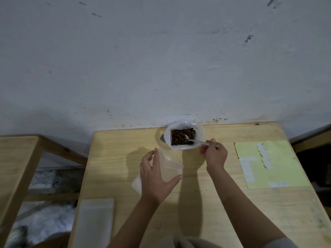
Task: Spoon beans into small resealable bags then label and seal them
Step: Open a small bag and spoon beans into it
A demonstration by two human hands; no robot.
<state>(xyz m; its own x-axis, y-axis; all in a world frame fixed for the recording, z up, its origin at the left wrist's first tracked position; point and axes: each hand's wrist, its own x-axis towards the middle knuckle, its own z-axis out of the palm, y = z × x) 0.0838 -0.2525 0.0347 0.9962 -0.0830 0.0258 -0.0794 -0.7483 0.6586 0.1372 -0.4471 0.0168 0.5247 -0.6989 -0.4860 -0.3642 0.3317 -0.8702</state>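
Standing over the wooden counter [197, 203], the person has both bare hands out in front. The right hand [214, 154] has its fingers [203, 152] curled round the handle of a spoon [194, 141], whose bowl rests among the brown beans [180, 136] inside a big open plastic bag [183, 134] at the far edge of the counter, close to the wall [161, 59]. The left hand [155, 178] grips a small clear bag [169, 167], thumb on one side and fingers spread on the other; the small bag sits just in front of the bean bag, nearer the person. Off to the right lies a yellow sheet [279, 169] with pale labels [249, 169] stuck on it. At the near left corner lies a flat stack of clear bags [95, 222]. A second wooden table [16, 154] stands to the left, apart from the counter.
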